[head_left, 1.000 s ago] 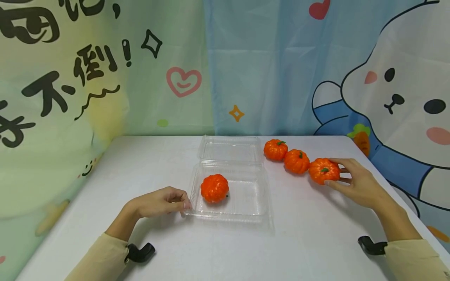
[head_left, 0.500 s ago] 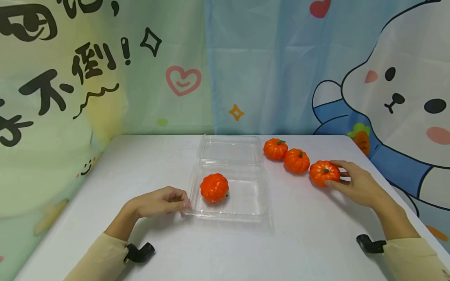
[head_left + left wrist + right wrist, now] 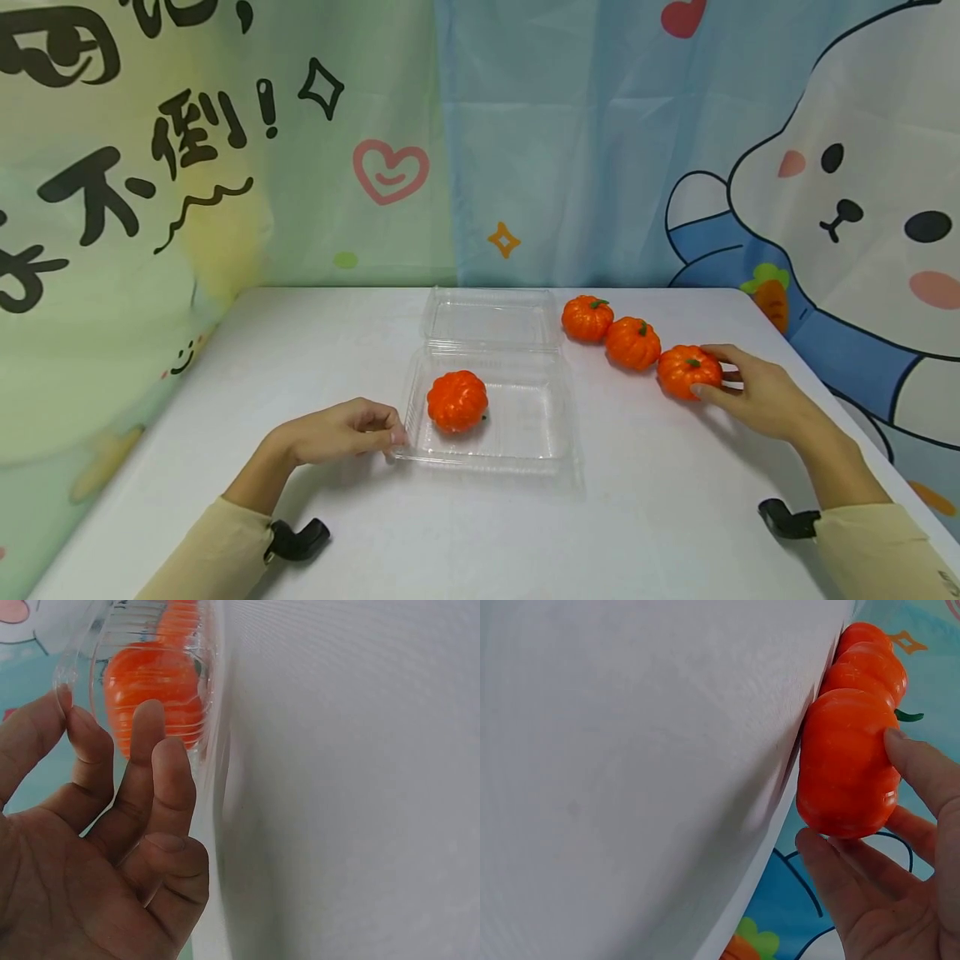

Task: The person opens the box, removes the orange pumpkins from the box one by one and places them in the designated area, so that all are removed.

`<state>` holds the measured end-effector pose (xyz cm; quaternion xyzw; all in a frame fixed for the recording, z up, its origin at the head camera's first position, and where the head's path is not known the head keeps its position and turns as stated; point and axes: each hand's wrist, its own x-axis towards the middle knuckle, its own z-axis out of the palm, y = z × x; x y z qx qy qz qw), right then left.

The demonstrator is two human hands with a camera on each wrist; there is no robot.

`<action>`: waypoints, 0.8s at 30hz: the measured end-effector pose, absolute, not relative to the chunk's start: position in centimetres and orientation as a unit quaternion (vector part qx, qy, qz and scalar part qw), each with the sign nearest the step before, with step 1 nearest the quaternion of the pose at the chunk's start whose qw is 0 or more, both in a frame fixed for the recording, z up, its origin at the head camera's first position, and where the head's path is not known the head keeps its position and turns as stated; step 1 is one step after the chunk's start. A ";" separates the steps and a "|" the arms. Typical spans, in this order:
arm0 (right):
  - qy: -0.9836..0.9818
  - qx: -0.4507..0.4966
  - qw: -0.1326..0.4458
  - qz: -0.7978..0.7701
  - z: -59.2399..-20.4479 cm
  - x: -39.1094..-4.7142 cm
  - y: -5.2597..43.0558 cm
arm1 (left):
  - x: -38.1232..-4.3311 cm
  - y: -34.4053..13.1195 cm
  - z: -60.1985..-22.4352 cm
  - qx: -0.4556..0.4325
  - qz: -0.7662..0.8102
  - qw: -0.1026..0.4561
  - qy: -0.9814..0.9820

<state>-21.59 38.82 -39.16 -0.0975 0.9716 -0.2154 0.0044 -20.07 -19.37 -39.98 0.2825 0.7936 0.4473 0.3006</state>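
A clear plastic clamshell box lies with its lid folded back. My left hand pinches the rim at the box's front left corner between thumb and index finger; its other fingers are half bent beside the wall in the left wrist view. Inside, on the left, sits an orange toy pumpkin, tipped with its stem low on the right. My right hand holds another toy pumpkin, green stem up, thumb on its near side and fingers round its right side.
Two more toy pumpkins, a middle one and a rear one, stand in a slanting row behind the held one. A white table bears everything. Its back edge meets a printed curtain.
My right hand and its pumpkin have shifted slightly toward the front, then a little left. My left hand, the box and the other pumpkins stay in place.
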 end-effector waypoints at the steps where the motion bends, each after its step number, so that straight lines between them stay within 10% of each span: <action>1: 0.972 -0.097 0.006 -0.216 -39.1 -21.6 38.8 | -20.1 -19.4 -40.0 0.284 0.447 0.300 0.793; 24: 0.967 -0.137 -0.038 -0.213 -38.4 -22.2 37.4 | -20.0 -19.4 -40.2 0.279 0.448 0.294 0.797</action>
